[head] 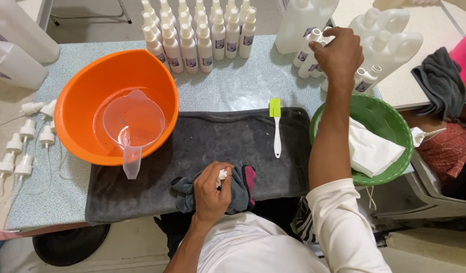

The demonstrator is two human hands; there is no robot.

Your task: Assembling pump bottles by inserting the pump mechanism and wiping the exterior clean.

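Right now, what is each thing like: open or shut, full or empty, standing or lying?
Orange basin: a little liquid in the bottom.
Clear jug: sits in the basin, nearly empty.
Capped bottles: upright in rows.
Uncapped bottles: open tops, lying against each other.
Right hand: gripping one uncapped bottle.
Left hand: closed on a small white piece, over the grey rag.
Green basket: holds white paper.

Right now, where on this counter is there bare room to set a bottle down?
Free: the grey mat between orange basin and spatula, and the counter strip behind it. Crowded: bottle rows and around the right hand.
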